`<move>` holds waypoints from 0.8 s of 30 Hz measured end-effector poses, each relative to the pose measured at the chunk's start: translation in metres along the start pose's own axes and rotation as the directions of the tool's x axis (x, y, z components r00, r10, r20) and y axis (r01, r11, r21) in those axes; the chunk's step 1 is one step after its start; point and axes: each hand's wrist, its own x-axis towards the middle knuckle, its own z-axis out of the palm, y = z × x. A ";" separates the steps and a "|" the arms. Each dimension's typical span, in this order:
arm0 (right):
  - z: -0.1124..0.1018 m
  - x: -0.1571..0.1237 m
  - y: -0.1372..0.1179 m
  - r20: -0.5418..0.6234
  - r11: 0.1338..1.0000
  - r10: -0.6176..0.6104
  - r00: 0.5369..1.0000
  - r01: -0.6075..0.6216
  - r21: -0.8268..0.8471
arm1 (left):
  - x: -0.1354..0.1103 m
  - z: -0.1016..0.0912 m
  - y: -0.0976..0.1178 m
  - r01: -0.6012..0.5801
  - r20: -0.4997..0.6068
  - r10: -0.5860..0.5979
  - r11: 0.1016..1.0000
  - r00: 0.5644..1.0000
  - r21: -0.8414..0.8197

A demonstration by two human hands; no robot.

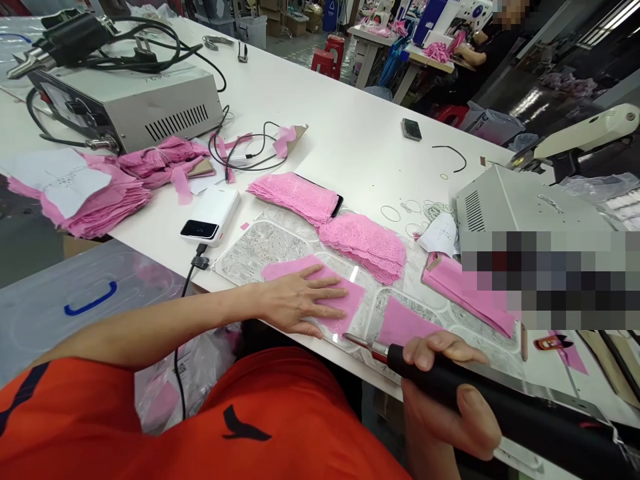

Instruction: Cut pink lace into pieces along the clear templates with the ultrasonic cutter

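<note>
My left hand [305, 300] lies flat with fingers spread on a pink fabric piece [353, 310], pressing it to the patterned clear mat [270, 243]. In my right hand [450, 400] is a thick black hand tool [425, 370] with a tapered metal tip, fingers wrapped round its handle. That tip points left, near the lower edge of the fabric under my left hand; whether it touches cannot be told. Another pink piece [407, 321] lies just above the tool. Two stacks of pink lace, a left stack [295, 195] and a right stack [365, 247], rest beyond my left hand.
A white power bank [213, 217] and grey control box [130, 107] stand left, with cables and pink bundles [95, 193]. Another grey box [525, 207], folded pink fabric [470, 293] and orange-handled snips [553, 342] are right. A person [480, 60] sits at a sewing machine beyond.
</note>
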 end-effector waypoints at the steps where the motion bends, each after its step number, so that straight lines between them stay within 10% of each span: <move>1: 0.000 0.000 0.000 0.010 1.000 -0.002 1.000 0.002 -0.002 | 0.000 0.000 0.000 0.005 0.009 -0.005 1.000 1.000 0.004; 16: -0.001 0.006 -0.003 0.045 1.000 -0.006 0.999 0.005 0.031 | -0.002 -0.016 0.001 0.027 -0.026 -0.027 1.000 0.999 -0.013; 24: 0.021 0.017 0.007 -0.084 0.998 -0.013 0.996 0.018 0.065 | -0.059 -0.044 -0.031 0.230 -0.170 -0.234 0.972 0.957 -0.042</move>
